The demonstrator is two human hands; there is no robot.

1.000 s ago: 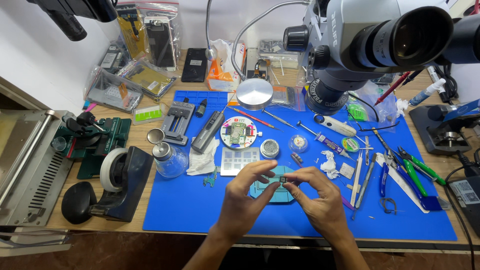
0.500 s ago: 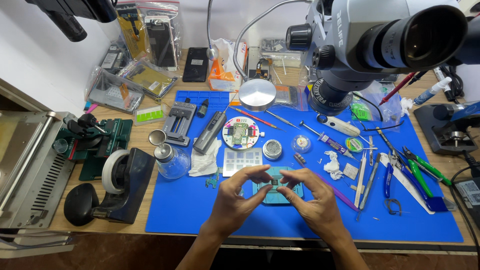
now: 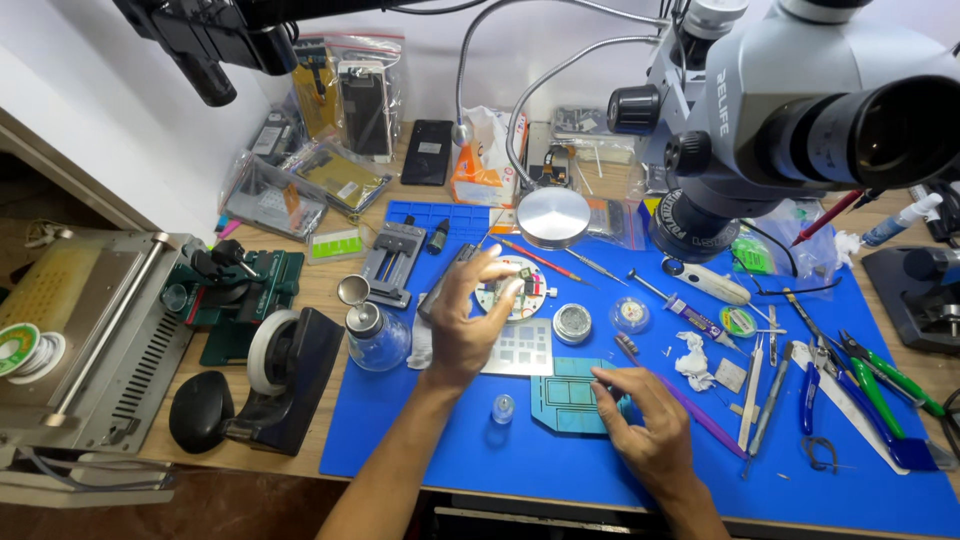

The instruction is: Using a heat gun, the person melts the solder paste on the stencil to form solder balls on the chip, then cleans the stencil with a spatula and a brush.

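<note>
Teal flat rectangular grooved pad [image 3: 568, 401] near blue mat's [image 3: 420, 440] front edge, pinned under R hand [image 3: 648, 432], fingers spread; L hand [image 3: 466, 318] fingers loosely curled, holding nothing, over round multicolour parts dish [image 3: 535, 290].

Left hand [image 3: 470, 320]'s pinched item indiscernible

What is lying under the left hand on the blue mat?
Under the left hand lie a round parts tray and a grey stencil plate on the blue mat; the hand covers their left parts.

Matt blue rubbery work mat [image 3: 480, 470], bare wooden bench top [image 3: 330, 285], polished metal disc [image 3: 553, 216], clear glass bottle [image 3: 376, 337], glossy plastic bags [image 3: 300, 190]
</note>
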